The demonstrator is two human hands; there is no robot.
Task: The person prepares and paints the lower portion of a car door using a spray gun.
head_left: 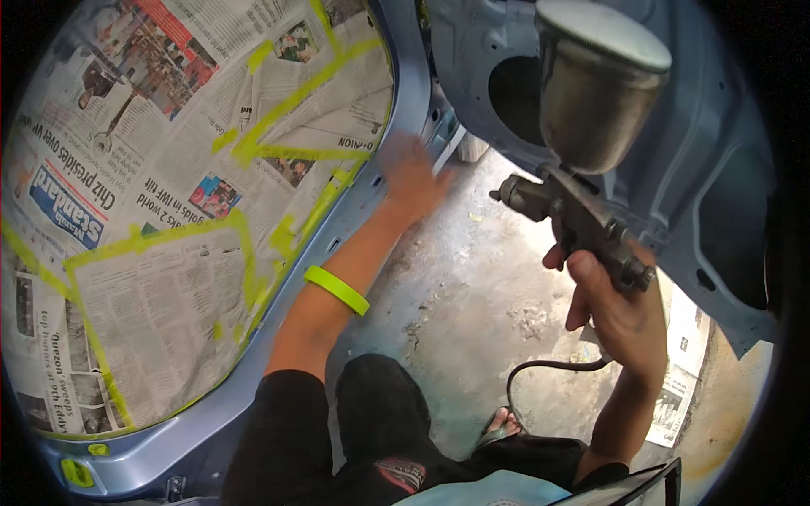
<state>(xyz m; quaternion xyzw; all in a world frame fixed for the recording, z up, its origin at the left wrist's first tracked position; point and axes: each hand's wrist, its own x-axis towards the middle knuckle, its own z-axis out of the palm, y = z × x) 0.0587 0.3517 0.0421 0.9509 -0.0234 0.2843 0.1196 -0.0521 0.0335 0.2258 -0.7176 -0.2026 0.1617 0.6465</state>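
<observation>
My right hand (629, 325) is wrapped round the grip of a metal spray gun (582, 215). The gun is tilted, its nozzle turned left, and a round metal paint cup (595, 105) with a pale lid sits on top. A dark hose (548, 364) curves away below that hand. My left hand (413, 185) reaches to the blue-grey car body frame (409, 59), holding nothing that I can see. Its thumb stands apart; the other fingers are smeared by motion, so I cannot tell whether they touch the metal. A lime-green band (337, 289) circles my left forearm.
Newspaper sheets (181, 160) fixed with yellow-green tape (160, 238) cover the opening on the left. A blue-grey panel with large holes (675, 190) stands at the right. Between them lies a stained concrete floor (456, 304), with newspaper (672, 409) at its right and my sandalled foot (504, 424) below.
</observation>
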